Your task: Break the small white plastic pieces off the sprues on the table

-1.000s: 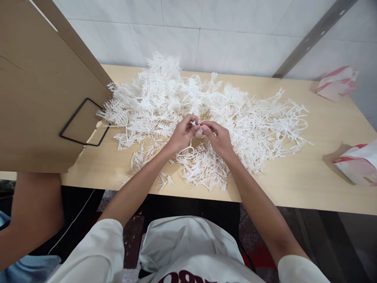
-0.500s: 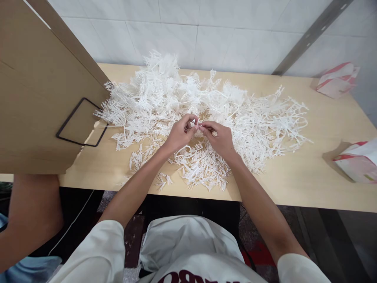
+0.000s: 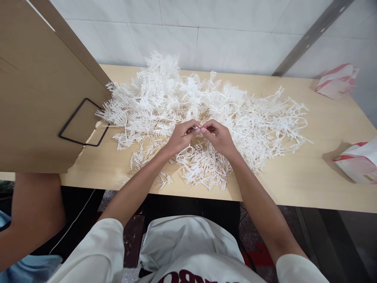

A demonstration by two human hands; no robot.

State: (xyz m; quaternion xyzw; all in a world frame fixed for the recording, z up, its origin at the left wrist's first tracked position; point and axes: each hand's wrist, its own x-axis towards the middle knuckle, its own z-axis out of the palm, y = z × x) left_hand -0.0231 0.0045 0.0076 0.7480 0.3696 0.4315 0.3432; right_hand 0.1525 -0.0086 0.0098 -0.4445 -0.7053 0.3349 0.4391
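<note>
Small white plastic piece, pinched

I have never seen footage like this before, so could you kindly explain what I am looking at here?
One camera, worn on a person's head, looks down at their own two bare hands; no machine is involved. The left hand and right hand meet over a wooden table, pinching a small white plastic piece between the fingertips. A big pile of white plastic sprigs covers the table. A cardboard sheet leans at the left, and two pink-and-white bags lie at the right.
</note>
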